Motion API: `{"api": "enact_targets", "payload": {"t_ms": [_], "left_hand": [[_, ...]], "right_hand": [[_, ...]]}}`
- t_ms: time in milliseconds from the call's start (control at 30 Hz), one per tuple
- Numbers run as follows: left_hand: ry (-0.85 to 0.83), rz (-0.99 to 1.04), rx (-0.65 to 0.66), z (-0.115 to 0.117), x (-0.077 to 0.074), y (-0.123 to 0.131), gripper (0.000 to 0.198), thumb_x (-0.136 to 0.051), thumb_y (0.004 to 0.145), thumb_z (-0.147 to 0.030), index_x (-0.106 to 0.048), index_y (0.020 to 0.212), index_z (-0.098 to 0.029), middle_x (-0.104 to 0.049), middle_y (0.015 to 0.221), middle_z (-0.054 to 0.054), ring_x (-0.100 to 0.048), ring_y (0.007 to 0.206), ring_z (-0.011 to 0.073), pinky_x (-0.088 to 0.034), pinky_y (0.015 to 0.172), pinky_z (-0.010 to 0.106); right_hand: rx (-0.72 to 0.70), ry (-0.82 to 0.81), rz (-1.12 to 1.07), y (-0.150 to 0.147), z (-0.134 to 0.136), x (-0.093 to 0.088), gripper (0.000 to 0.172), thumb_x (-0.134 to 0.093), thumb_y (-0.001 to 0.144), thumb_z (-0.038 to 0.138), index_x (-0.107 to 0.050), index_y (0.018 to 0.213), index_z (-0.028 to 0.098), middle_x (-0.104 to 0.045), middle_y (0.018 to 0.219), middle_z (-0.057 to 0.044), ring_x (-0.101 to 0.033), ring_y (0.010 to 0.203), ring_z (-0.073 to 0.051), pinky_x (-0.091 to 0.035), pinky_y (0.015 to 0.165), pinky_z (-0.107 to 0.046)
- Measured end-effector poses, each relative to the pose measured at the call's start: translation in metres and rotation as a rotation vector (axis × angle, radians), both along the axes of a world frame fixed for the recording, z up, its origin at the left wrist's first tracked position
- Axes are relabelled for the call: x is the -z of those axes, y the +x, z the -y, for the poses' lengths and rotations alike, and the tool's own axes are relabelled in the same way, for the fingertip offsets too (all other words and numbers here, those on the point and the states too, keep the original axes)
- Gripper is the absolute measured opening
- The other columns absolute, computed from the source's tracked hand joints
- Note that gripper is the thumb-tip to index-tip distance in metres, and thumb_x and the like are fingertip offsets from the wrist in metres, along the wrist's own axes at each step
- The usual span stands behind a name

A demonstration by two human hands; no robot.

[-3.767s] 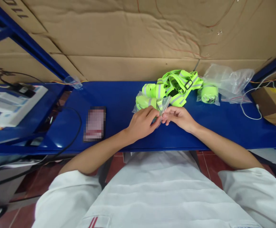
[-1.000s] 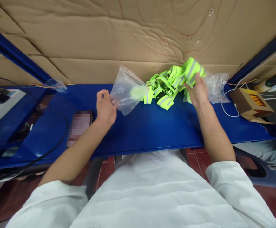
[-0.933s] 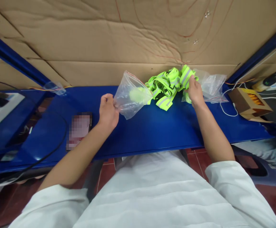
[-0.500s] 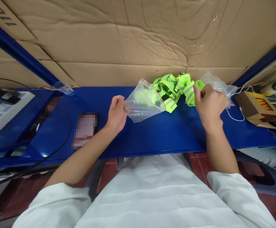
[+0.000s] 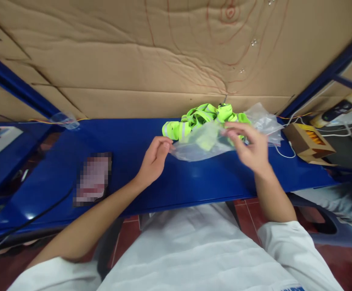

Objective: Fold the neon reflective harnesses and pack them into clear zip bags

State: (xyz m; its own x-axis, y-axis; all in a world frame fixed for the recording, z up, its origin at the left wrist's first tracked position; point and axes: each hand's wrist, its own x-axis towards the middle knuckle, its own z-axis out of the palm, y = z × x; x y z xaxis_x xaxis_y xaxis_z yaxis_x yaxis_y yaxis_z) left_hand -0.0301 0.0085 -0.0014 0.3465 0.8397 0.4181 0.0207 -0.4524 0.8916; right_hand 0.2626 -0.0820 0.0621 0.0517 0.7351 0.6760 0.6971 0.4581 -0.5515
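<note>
A clear plastic zip bag point(image 5: 194, 147) is stretched between my two hands above the blue table. My left hand point(image 5: 155, 159) pinches its left end. At the bag's right end, the fingers of my right hand point(image 5: 250, 147) are closed on the film, a little blurred. Just behind the bag lie several rolled neon-yellow reflective straps point(image 5: 202, 113) with grey stripes, partly seen through the film. More clear plastic bags point(image 5: 262, 119) lie to the right of the straps, beyond my right hand.
A cardboard wall with red contour lines point(image 5: 230, 12) rises behind the blue table point(image 5: 170, 190). On the left lie a blurred-out flat object point(image 5: 92, 178) and a clear cup point(image 5: 65, 121). An open carton point(image 5: 308, 143) with orange contents, white cables and a bottle point(image 5: 340, 109) are at right.
The bag had a strap roll inside it; now that roll lies on the table at the left of the pile. My right hand has come left from the straps onto the bag. The view has shifted.
</note>
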Motion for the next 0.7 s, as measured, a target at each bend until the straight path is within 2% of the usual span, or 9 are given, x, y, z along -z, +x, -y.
{"api": "enact_targets", "payload": {"t_ms": [133, 200, 267, 300, 333, 400, 500, 633, 700], "left_hand": [[0.156, -0.114, 0.099, 0.005, 0.004, 0.001, 0.017, -0.061, 0.106, -0.036, -0.066, 0.116, -0.023, -0.063, 0.117, 0.005, -0.069, 0.103, 0.0151, -0.06, 0.089, 0.028], [0.271, -0.207, 0.094, 0.008, 0.004, 0.004, 0.015, -0.058, 0.106, -0.029, -0.066, 0.118, -0.023, -0.063, 0.119, 0.006, -0.068, 0.106, 0.0162, -0.061, 0.09, 0.029], [0.448, -0.361, 0.078, 0.012, -0.002, 0.01, 0.018, -0.056, 0.106, -0.025, -0.065, 0.121, -0.021, -0.063, 0.124, 0.01, -0.067, 0.113, 0.0201, -0.061, 0.096, 0.036], [0.556, -0.461, 0.075, 0.014, -0.007, 0.017, 0.02, -0.055, 0.106, -0.023, -0.064, 0.124, -0.019, -0.062, 0.128, 0.013, -0.066, 0.119, 0.0238, -0.06, 0.101, 0.041], [0.67, -0.564, 0.079, 0.015, -0.014, 0.027, 0.023, -0.055, 0.106, -0.022, -0.064, 0.126, -0.018, -0.062, 0.134, 0.016, -0.065, 0.124, 0.0279, -0.057, 0.106, 0.047], [0.898, -0.759, 0.105, 0.015, -0.029, 0.057, 0.029, -0.054, 0.106, -0.022, -0.063, 0.133, -0.016, -0.059, 0.146, 0.019, -0.06, 0.134, 0.0366, -0.051, 0.112, 0.056], [0.997, -0.796, 0.21, 0.005, -0.05, 0.127, 0.037, -0.056, 0.106, -0.027, -0.06, 0.14, -0.013, -0.055, 0.154, 0.021, -0.053, 0.145, 0.0365, -0.044, 0.119, 0.054], [0.94, -0.865, 0.294, -0.021, -0.06, 0.22, 0.06, -0.066, 0.103, -0.037, -0.05, 0.155, -0.011, -0.039, 0.171, 0.021, -0.033, 0.162, 0.0365, -0.024, 0.134, 0.056], [0.884, -0.904, 0.262, -0.033, -0.056, 0.243, 0.065, -0.073, 0.097, -0.04, -0.055, 0.151, -0.008, -0.047, 0.165, 0.023, -0.035, 0.16, 0.0411, -0.019, 0.134, 0.062]], "right_hand": [[0.369, 0.375, 0.017, 0.07, -0.004, -0.026, 0.037, -0.057, 0.108, 0.048, -0.073, 0.116, 0.016, -0.074, 0.111, -0.013, -0.075, 0.103, -0.025, -0.059, 0.094, -0.041], [0.646, 0.523, 0.071, 0.112, -0.008, -0.034, 0.049, -0.039, 0.113, 0.052, -0.067, 0.124, 0.012, -0.068, 0.118, -0.018, -0.071, 0.114, -0.027, -0.055, 0.102, -0.048], [0.916, 0.507, 0.156, 0.152, -0.01, -0.035, 0.064, -0.007, 0.115, 0.043, -0.061, 0.132, 0.013, -0.063, 0.124, -0.021, -0.067, 0.12, -0.029, -0.05, 0.105, -0.053], [0.959, 0.401, 0.276, 0.168, -0.01, -0.032, 0.067, -0.001, 0.113, 0.036, -0.06, 0.132, 0.011, -0.061, 0.128, -0.024, -0.064, 0.125, -0.03, -0.047, 0.108, -0.054], [0.943, 0.265, 0.409, 0.182, -0.009, -0.027, 0.06, -0.008, 0.112, 0.031, -0.061, 0.129, 0.009, -0.062, 0.128, -0.026, -0.062, 0.127, -0.032, -0.044, 0.111, -0.055], [0.749, -0.022, 0.595, 0.199, -0.006, -0.015, 0.038, -0.037, 0.104, 0.029, -0.069, 0.116, 0.013, -0.072, 0.117, -0.02, -0.067, 0.118, -0.03, -0.045, 0.111, -0.048], [0.532, -0.278, 0.706, 0.205, 0.0, -0.002, 0.022, -0.056, 0.088, 0.027, -0.075, 0.095, 0.018, -0.079, 0.098, -0.011, -0.073, 0.098, -0.027, -0.049, 0.105, -0.04], [0.67, -0.187, 0.663, 0.188, 0.0, -0.015, 0.038, -0.045, 0.099, 0.036, -0.075, 0.104, 0.015, -0.078, 0.107, -0.018, -0.071, 0.11, -0.032, -0.045, 0.107, -0.046], [0.676, -0.107, 0.625, 0.177, -0.011, -0.025, 0.044, -0.038, 0.105, 0.04, -0.074, 0.118, 0.016, -0.074, 0.125, -0.018, -0.065, 0.125, -0.031, -0.044, 0.111, -0.046]]}}
